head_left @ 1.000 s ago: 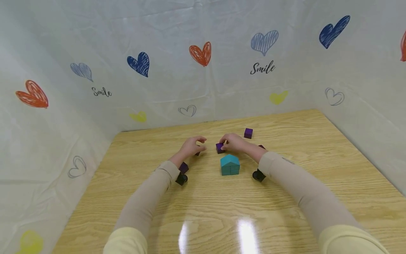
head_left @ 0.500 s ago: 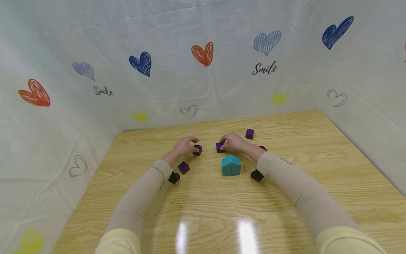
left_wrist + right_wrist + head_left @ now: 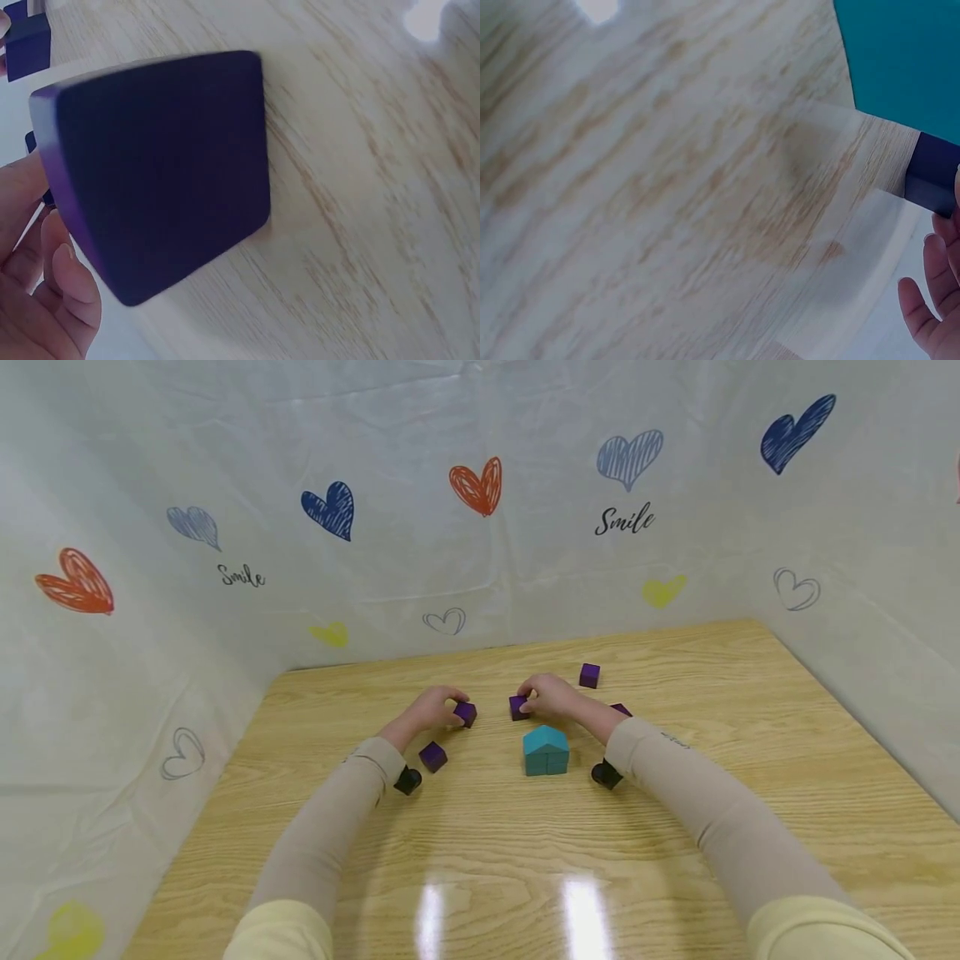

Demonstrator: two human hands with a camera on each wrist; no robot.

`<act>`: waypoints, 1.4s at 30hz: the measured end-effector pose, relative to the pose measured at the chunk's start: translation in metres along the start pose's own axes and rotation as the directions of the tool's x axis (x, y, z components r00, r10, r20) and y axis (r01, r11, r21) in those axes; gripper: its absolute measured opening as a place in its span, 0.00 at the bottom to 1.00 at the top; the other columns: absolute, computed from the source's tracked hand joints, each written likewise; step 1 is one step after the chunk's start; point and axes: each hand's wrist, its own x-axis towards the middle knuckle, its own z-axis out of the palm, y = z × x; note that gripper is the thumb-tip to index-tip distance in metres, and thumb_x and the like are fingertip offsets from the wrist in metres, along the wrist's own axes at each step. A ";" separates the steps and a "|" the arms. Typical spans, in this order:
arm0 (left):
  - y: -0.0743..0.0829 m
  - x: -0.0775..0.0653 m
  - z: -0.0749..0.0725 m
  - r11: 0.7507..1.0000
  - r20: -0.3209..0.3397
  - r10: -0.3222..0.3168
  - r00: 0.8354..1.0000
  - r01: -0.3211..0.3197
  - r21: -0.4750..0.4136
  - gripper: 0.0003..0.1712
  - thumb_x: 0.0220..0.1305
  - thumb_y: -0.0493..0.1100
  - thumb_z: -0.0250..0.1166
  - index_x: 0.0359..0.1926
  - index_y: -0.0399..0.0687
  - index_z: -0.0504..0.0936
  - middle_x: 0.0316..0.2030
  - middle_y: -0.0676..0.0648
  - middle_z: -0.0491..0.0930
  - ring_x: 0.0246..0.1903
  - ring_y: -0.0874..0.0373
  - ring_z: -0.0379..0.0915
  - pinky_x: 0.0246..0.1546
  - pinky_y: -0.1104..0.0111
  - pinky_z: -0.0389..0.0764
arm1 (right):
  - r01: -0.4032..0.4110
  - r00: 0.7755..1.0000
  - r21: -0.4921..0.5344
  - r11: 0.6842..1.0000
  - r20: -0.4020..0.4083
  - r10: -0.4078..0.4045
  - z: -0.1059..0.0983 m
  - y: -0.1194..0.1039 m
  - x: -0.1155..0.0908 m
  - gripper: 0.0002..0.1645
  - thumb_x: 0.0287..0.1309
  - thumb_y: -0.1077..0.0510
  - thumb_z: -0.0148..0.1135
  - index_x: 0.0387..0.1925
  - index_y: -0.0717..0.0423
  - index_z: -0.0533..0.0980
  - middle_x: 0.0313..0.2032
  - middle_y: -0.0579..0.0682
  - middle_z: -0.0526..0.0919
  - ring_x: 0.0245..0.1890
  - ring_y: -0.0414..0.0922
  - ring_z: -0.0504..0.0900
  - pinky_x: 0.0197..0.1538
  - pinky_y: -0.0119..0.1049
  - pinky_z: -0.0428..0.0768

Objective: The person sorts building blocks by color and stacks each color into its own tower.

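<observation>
My left hand (image 3: 432,706) pinches a small purple cube (image 3: 467,715) between thumb and fingers at the middle of the table. To its right, my right hand (image 3: 553,695) holds a second purple cube (image 3: 517,707) by thumb and fingertips, with a gap between the two cubes. Just nearer than the right hand stands a teal house shape (image 3: 546,752) built of blocks with a pointed top. Another purple cube (image 3: 433,757) lies near my left wrist and fills much of the left wrist view. In the right wrist view, right-hand fingers (image 3: 922,304) reach the held cube.
A purple cube (image 3: 589,676) sits behind my right hand, and one more (image 3: 620,709) is partly hidden by the right forearm. The wooden table (image 3: 487,843) meets a white sheet (image 3: 397,568) printed with hearts at the back and sides.
My left hand moved left and slightly back, and its fingers closed onto the purple cube there. My right hand stays at its cube with hardly any movement.
</observation>
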 end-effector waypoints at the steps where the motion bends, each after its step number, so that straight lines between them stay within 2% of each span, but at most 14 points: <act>1: 0.000 0.000 0.000 1.000 0.000 0.001 1.000 -0.001 0.006 0.24 0.56 0.35 0.64 0.55 0.38 0.74 0.54 0.38 0.73 0.56 0.46 0.67 0.56 0.58 0.67 | 0.000 1.000 0.001 1.000 0.000 0.000 0.000 0.000 0.000 0.19 0.58 0.59 0.59 0.49 0.65 0.76 0.47 0.59 0.79 0.47 0.52 0.76 0.50 0.43 0.74; 16: 0.003 0.004 0.004 1.000 -0.028 -0.019 0.999 0.019 -0.004 0.21 0.55 0.38 0.66 0.51 0.40 0.78 0.50 0.41 0.76 0.51 0.49 0.70 0.53 0.59 0.69 | -0.015 1.000 0.015 1.000 0.012 0.015 0.001 0.002 0.001 0.19 0.58 0.59 0.59 0.50 0.64 0.75 0.49 0.59 0.78 0.49 0.53 0.75 0.52 0.44 0.73; 23: 0.010 0.008 0.008 0.998 -0.059 -0.060 0.996 0.059 -0.015 0.21 0.54 0.41 0.67 0.51 0.42 0.78 0.49 0.43 0.76 0.50 0.50 0.70 0.54 0.60 0.69 | -0.021 1.000 0.013 1.000 0.011 0.021 0.001 0.003 0.001 0.20 0.58 0.59 0.59 0.51 0.64 0.74 0.50 0.59 0.78 0.50 0.53 0.75 0.52 0.44 0.73; 32: 0.026 0.016 0.015 0.990 -0.091 -0.112 0.990 0.103 -0.091 0.24 0.54 0.44 0.67 0.53 0.45 0.77 0.50 0.45 0.77 0.51 0.52 0.70 0.55 0.62 0.67 | -0.039 0.999 0.026 0.999 0.012 0.039 0.002 0.003 0.003 0.20 0.59 0.58 0.58 0.52 0.63 0.75 0.50 0.57 0.78 0.50 0.52 0.75 0.52 0.44 0.73; 33: 0.028 0.017 0.017 0.993 -0.113 -0.094 0.989 0.086 -0.076 0.23 0.54 0.45 0.68 0.51 0.45 0.78 0.48 0.46 0.78 0.49 0.53 0.71 0.53 0.63 0.69 | -0.042 0.999 0.028 0.999 0.012 0.042 0.002 0.003 0.003 0.20 0.59 0.58 0.59 0.52 0.62 0.75 0.50 0.57 0.78 0.50 0.51 0.75 0.52 0.44 0.73; 39: 0.036 0.023 0.026 0.996 -0.129 -0.059 0.990 0.051 -0.071 0.22 0.53 0.44 0.68 0.50 0.43 0.79 0.46 0.45 0.79 0.46 0.54 0.72 0.50 0.64 0.70 | -0.032 0.999 0.033 0.999 0.005 0.032 0.002 0.003 0.002 0.19 0.58 0.59 0.59 0.50 0.63 0.75 0.48 0.57 0.79 0.48 0.51 0.76 0.51 0.43 0.73; 42: 0.038 0.025 0.030 0.995 -0.128 -0.070 0.989 0.060 -0.083 0.22 0.53 0.43 0.68 0.50 0.43 0.79 0.46 0.45 0.79 0.46 0.53 0.72 0.51 0.63 0.70 | -0.017 1.000 0.034 0.999 -0.001 0.017 0.002 0.003 0.001 0.18 0.58 0.59 0.59 0.49 0.63 0.76 0.47 0.57 0.80 0.47 0.51 0.77 0.49 0.42 0.74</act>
